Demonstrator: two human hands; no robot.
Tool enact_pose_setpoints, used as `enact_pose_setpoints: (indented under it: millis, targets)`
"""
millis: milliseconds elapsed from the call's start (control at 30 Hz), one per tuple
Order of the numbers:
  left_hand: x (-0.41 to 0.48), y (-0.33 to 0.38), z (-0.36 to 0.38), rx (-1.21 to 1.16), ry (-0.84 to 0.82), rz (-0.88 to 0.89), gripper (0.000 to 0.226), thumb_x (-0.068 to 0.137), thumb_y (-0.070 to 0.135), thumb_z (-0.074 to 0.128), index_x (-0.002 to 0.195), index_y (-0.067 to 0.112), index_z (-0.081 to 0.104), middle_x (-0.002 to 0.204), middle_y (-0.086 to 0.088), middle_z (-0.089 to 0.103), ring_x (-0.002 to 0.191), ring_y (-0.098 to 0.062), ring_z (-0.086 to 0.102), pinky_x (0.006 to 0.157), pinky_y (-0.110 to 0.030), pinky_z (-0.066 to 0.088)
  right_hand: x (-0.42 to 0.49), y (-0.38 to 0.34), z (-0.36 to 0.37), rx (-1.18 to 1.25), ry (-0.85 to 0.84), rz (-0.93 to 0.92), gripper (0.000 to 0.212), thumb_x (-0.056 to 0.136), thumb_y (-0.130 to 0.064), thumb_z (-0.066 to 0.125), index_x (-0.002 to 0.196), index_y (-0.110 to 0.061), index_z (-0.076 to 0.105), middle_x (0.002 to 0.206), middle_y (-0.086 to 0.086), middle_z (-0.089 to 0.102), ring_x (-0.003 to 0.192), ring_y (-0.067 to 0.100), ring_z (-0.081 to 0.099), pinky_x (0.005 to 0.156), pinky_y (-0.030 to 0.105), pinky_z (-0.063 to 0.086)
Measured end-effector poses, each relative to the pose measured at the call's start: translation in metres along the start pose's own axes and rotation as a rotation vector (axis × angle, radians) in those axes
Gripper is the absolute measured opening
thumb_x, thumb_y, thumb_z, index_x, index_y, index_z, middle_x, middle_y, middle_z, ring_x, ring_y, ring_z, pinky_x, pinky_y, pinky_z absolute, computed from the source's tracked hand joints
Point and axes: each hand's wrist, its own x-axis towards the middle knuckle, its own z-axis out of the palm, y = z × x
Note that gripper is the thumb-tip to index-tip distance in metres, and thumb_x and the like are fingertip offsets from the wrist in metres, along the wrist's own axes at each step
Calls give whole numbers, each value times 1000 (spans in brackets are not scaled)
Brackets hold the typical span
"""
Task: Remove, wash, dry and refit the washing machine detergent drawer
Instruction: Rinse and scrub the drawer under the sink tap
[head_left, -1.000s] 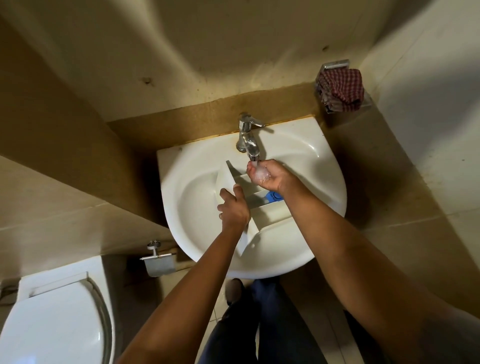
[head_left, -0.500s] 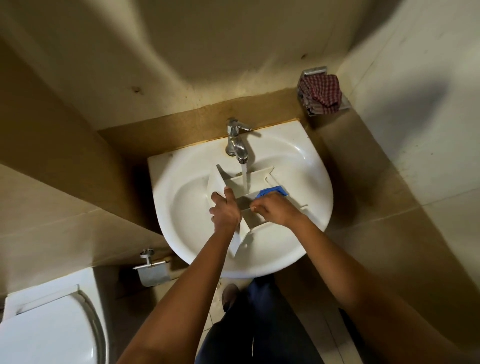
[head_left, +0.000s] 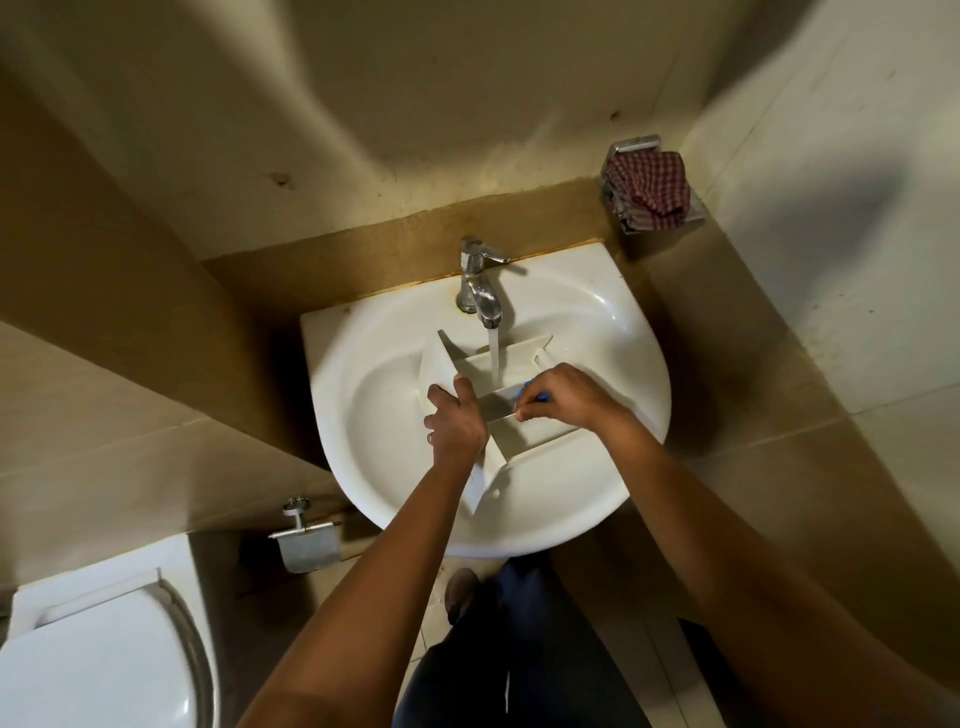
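White detergent drawer (head_left: 535, 439) lies in the sink (head_left: 571, 493) under the running tap (head_left: 478, 280). Left hand (head_left: 454, 421) grips its left wall with curled fingers; right hand (head_left: 563, 397), under the stream a second ago, now pinches the blue insert (head_left: 542, 398).

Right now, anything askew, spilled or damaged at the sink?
Nothing damaged or spilled. The detergent drawer lies slanted across the sink under the running tap, gripped by the left hand, while the right hand pinches its blue insert. Only oddity: the checked cloth is bunched in its wall holder.
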Motion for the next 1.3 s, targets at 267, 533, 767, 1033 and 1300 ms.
enact_pose_setpoints:
  millis: [267,533,767,1033,1300]
  targets:
    - [3,-1,0,39,-8,31,53,101,7,31,151,9,14,150,-24,14,117,-48,42,102,-50,36,49,-33,-4,1315,374,490,14,95,-7,55,83,-8,63,84,12,67,75,20,65,68,23,56]
    - [10,-2,1,154,-31,83,50,103,13,31,150,10,15,150,-24,15,119,-47,40,105,-49,33,90,-57,-9,1927,117,749,25,100,-7,33,81,-8,50,72,3,47,60,8,45,44,13,41]
    - [10,-2,2,34,-62,43,47,105,32,22,149,13,23,148,-23,28,127,-47,37,105,-48,31,40,-43,-6,1697,-115,704,22,97,-7,44,80,-5,58,66,7,64,59,14,62,49,19,51]
    - [12,-3,3,-71,-22,6,60,101,49,19,147,13,31,143,-22,40,127,-43,42,102,-47,37,-53,-38,33,3,-165,50,32,102,-32,37,100,-13,63,98,7,67,91,23,59,75,33,43]
    - [11,-5,4,-110,-11,35,58,101,49,18,145,13,34,143,-22,39,127,-43,41,103,-48,37,-40,-35,17,-371,-245,471,53,100,-40,21,120,-13,62,133,13,56,121,28,50,101,38,31]
